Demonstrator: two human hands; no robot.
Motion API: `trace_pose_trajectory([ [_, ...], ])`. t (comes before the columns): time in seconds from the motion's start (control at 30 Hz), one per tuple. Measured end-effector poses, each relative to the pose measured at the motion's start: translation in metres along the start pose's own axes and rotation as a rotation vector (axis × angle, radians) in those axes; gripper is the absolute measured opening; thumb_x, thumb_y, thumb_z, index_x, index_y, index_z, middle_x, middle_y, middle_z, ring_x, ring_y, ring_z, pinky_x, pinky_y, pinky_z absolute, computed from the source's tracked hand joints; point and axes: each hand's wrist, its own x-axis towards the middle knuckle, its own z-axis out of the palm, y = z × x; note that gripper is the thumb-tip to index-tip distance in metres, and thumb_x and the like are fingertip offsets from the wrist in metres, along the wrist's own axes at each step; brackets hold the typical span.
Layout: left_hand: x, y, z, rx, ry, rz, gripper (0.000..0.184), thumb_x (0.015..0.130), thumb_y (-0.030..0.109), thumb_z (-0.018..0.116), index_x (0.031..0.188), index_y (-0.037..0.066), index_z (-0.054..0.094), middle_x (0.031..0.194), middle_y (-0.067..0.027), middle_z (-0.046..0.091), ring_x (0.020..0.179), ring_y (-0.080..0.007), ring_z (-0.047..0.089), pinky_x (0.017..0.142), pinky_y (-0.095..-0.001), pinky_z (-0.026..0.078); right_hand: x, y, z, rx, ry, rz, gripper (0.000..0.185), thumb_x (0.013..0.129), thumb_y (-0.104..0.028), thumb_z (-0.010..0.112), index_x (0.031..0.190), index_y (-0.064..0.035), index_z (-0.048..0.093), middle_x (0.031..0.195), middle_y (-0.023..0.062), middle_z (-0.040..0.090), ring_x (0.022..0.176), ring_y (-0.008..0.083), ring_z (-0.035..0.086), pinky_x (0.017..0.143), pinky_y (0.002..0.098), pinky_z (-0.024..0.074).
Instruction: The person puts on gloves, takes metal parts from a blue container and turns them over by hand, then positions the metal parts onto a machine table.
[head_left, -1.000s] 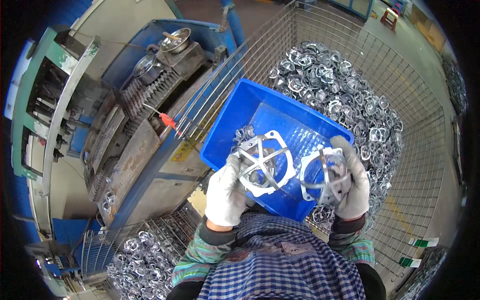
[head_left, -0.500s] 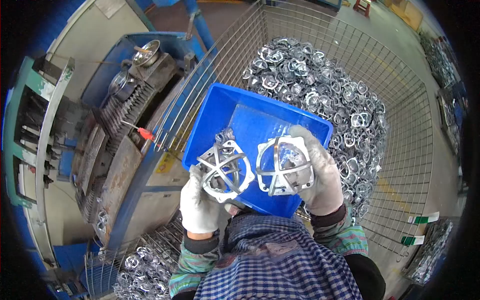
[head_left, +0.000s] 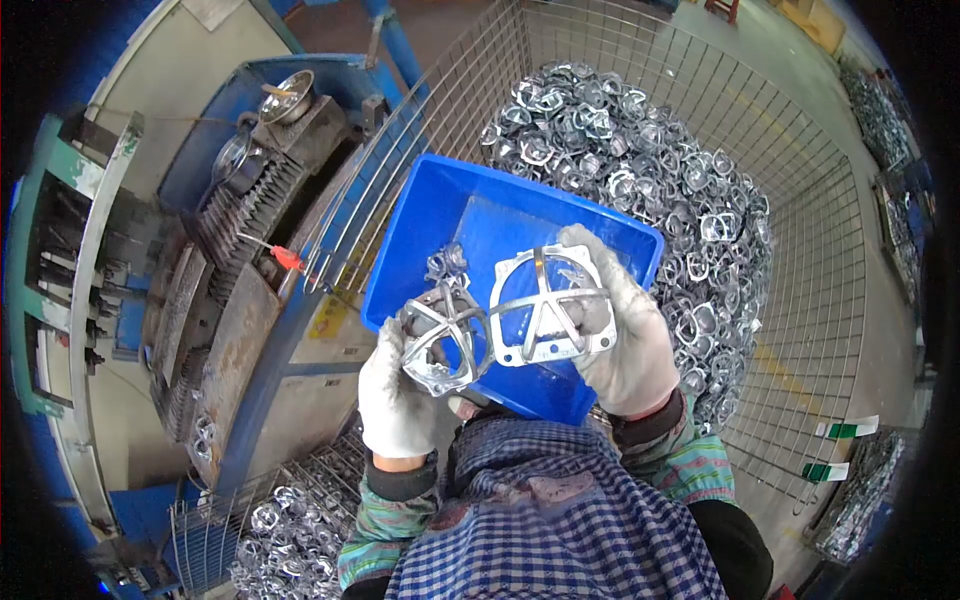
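Observation:
White work gloves cover both my hands, which are in front of my body above a blue plastic bin. My left hand is closed on a cage-shaped cast metal part with crossing ribs, tilted to one side. In my right hand is a second metal cage part, its squarish flange and small holes toward me. The two parts are close together; I cannot tell whether they touch. Inside the bin, behind the left part, lies a small cluster of metal pieces.
A large wire basket holds a heap of similar metal parts. Left stands a machine with a ribbed bellows cover, two metal bowls and a red-handled tool. Another wire basket of parts is at lower left.
My right hand has turned its part and brought it left and slightly up, nearer the other. The left hand's part has tilted and shifted slightly.

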Motion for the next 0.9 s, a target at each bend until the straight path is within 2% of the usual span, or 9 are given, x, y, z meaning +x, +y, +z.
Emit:
trace_pose_trajectory([
  [0.1,0.001,-0.001,0.0,0.0,-0.007,-0.011,0.029,0.088,0.031,0.049,0.099,0.005,0.054,0.083,-0.0028,0.058,0.069,-0.0098,0.053,0.061,-0.0244,0.044,0.002,-0.002,0.006,0.298,-0.106,0.098,0.038,0.094,-0.023,0.031,0.121,0.0019,0.036,0.11,0.018,0.051,0.091,0.0241,0.059,0.071,0.0297,0.0559],
  [0.13,0.001,-0.001,-0.001,0.007,-0.008,-0.003,0.029,0.088,0.031,0.049,0.099,0.005,0.054,0.083,-0.0028,0.058,0.069,-0.0099,0.053,0.061,-0.0243,0.044,0.004,0.0,0.004,0.3,-0.104,0.098,0.038,0.094,-0.023,0.031,0.121,0.0019,0.036,0.11,0.018,0.051,0.091,0.0241,0.059,0.071,0.0297,0.0559],
  [0.2,-0.002,0.003,0.002,-0.006,-0.051,-0.03,0.029,0.088,0.031,0.049,0.1,0.005,0.053,0.082,-0.0025,0.057,0.069,-0.0099,0.053,0.06,-0.0241,0.044,0.008,0.004,0.0,0.155,0.041,0.055,0.034,0.093,-0.024,0.034,0.118,-0.0008,0.039,0.108,0.0185,0.053,0.091,0.0285,0.058,0.077,0.0381,0.0509],
  [0.27,-0.002,0.003,-0.001,-0.018,-0.092,-0.059,0.03,0.088,0.032,0.049,0.1,0.005,0.053,0.081,-0.0021,0.057,0.069,-0.0099,0.053,0.06,-0.0238,0.043,0.009,0.005,-0.004,0.166,0.045,0.062,0.034,0.093,-0.023,0.034,0.117,-0.0002,0.04,0.108,0.0189,0.053,0.092,0.029,0.058,0.077,0.0384,0.0508],
  [0.47,0.001,-0.003,-0.002,0.047,0.048,-0.001,0.032,0.088,0.035,0.049,0.1,0.005,0.053,0.077,-0.0008,0.055,0.064,-0.0101,0.051,0.056,-0.0234,0.042,0.01,0.006,-0.003,0.21,0.023,0.064,0.033,0.093,-0.023,0.035,0.115,0.0012,0.041,0.108,0.0208,0.053,0.093,0.0312,0.057,0.078,0.0397,0.0501],
  [0.6,0.001,-0.007,-0.007,0.064,0.009,0.003,0.031,0.087,0.032,0.05,0.102,0.004,0.053,0.084,-0.002,0.057,0.069,-0.0106,0.053,0.06,-0.0243,0.044,0.012,0.007,-0.008,0.252,0.021,0.048,0.032,0.093,-0.021,0.037,0.114,0.0016,0.042,0.106,0.0219,0.053,0.093,0.0327,0.057,0.078,0.0421,0.05],
  [0.8,-0.001,-0.008,-0.001,0.202,0.011,0.082,0.032,0.085,0.023,0.052,0.107,0.0,0.052,0.091,-0.0056,0.057,0.079,-0.0142,0.055,0.066,-0.0273,0.046,0.021,0.014,-0.031,0.176,0.123,-0.038,0.027,0.09,-0.014,0.043,0.114,-0.0007,0.044,0.1,0.0176,0.056,0.09,0.0315,0.058,0.077,0.044,0.0502],
  [0.83,0.0,-0.01,0.001,0.247,0.006,0.123,0.032,0.084,0.021,0.052,0.107,-0.001,0.052,0.092,-0.0064,0.057,0.081,-0.0152,0.055,0.068,-0.0279,0.046,0.024,0.016,-0.037,0.105,0.147,-0.069,0.038,0.088,-0.013,0.048,0.123,-0.0034,0.038,0.098,0.0135,0.057,0.086,0.0261,0.059,0.078,0.0373,0.0493],
  [0.9,0.0,-0.009,-0.008,0.294,-0.138,0.087,0.033,0.084,0.02,0.051,0.108,-0.003,0.05,0.095,-0.0103,0.057,0.083,-0.0178,0.057,0.072,-0.0302,0.046,0.025,0.028,-0.059,-0.07,0.113,-0.097,0.046,0.087,-0.013,0.05,0.128,-0.005,0.031,0.098,0.0116,0.057,0.086,0.0225,0.058,0.078,0.0335,0.0475],
])
